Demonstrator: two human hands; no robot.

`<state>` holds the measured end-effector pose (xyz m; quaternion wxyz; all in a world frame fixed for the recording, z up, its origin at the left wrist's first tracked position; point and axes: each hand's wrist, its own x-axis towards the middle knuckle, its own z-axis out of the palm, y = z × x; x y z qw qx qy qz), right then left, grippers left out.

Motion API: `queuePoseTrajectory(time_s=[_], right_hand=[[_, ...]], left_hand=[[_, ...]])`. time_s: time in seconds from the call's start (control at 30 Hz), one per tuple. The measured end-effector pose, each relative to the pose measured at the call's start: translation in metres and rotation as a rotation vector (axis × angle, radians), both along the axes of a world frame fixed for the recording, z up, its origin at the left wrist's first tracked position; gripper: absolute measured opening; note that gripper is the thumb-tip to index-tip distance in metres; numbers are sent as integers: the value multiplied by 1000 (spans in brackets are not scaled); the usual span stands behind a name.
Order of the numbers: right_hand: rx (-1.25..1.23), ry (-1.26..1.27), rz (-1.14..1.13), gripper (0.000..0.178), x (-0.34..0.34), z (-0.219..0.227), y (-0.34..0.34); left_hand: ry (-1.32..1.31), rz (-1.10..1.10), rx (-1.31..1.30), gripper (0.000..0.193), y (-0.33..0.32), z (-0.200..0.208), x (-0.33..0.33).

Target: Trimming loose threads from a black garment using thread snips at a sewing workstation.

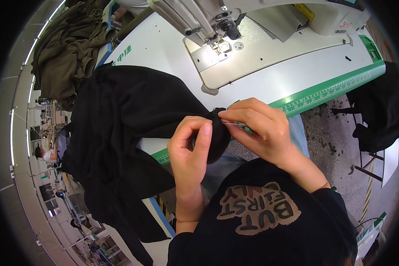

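A large black garment [124, 128] lies over the left part of the white sewing table [279, 75] and hangs off its near edge. My left hand [189, 148] pinches a bunched end of this black fabric, thumb up against the fingers. My right hand [259, 128] grips the same bunched end from the right and holds a small metal tool [234, 125], thin like thread snips, against the cloth. Both hands are over the table's near edge with the green ruler strip [328, 91].
The sewing machine [217, 22] with its lit needle area stands at the back of the table. A heap of olive-green fabric [68, 48] lies at the far left. Another black pile [381, 111] sits on a stand at right. A person works far off at left.
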<state>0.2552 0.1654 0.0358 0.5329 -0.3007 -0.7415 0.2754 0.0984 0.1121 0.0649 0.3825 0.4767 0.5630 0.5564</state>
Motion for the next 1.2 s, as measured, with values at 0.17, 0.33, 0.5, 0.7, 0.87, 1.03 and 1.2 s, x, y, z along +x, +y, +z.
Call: queuePoseTrajectory(time_s=[0.17, 0.33, 0.5, 0.7, 0.87, 1.03, 1.2], right_hand=[[6, 27, 131, 27, -4, -2, 1], [-61, 54, 135, 25, -5, 0, -2], [-31, 100, 105, 24, -12, 0, -8], [-108, 269, 133, 24, -31, -7, -14], [-437, 233, 214, 18, -26, -6, -16], [-790, 202, 627, 18, -22, -4, -45], [-397, 112, 655, 20, -11, -10, -35]], left_hand=[[-152, -172, -210, 13, 4, 10, -13], [-259, -183, -226, 11, 4, 3, -20], [-313, -163, -214, 9, 6, 2, -16], [-334, -132, -220, 9, 9, -4, -16], [-301, -37, -143, 11, 9, -15, -11], [-269, 144, -56, 13, 16, -17, -15], [-293, 48, -15, 13, 12, -10, -16]])
